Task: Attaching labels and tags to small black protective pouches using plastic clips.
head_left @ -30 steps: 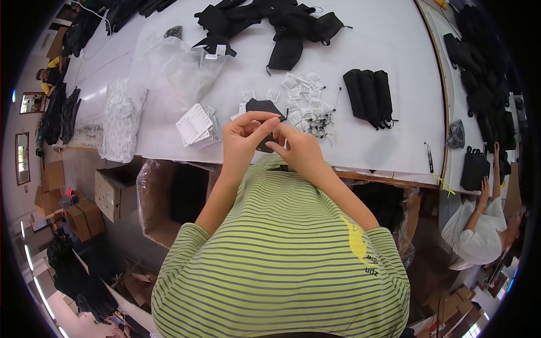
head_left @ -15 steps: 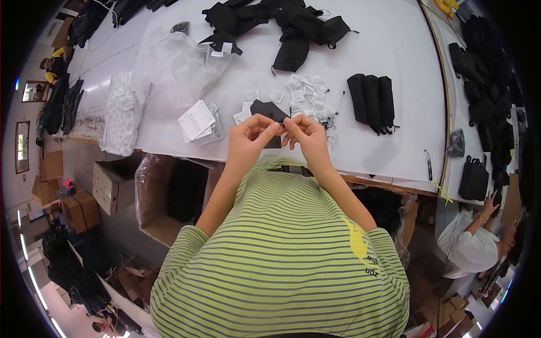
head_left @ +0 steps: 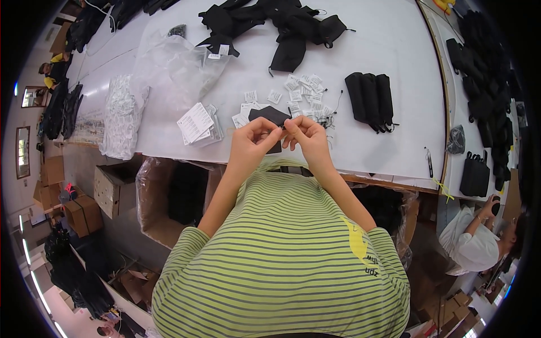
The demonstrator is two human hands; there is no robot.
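My left hand (head_left: 253,138) and my right hand (head_left: 307,137) meet at the table's near edge, thumbs and forefingers pinched together. Between their fingertips is a thin black cord at the end of a black fabric pouch (head_left: 269,115), which lies just beyond the fingers. What exactly each fingertip grips there is too small to make out. Loose white labels (head_left: 307,85) are scattered behind the pouch, some with black strings. Left of my left hand lies a stack of white printed cards (head_left: 195,123). Several finished-looking black pouches (head_left: 369,101) lie side by side to the right.
A heap of black pouches (head_left: 290,34) covers the far middle of the white table (head_left: 389,160). Crumpled clear plastic bags (head_left: 191,70) and a bagged white bundle (head_left: 121,115) lie at left. A lined carton (head_left: 149,208) stands below the edge. Another person (head_left: 470,239) works at right.
Both hands stay pinched together in nearly the same place. The black pouch beyond the fingers has tilted and looks flatter. At right, the other person's hand now holds a small dark thing.
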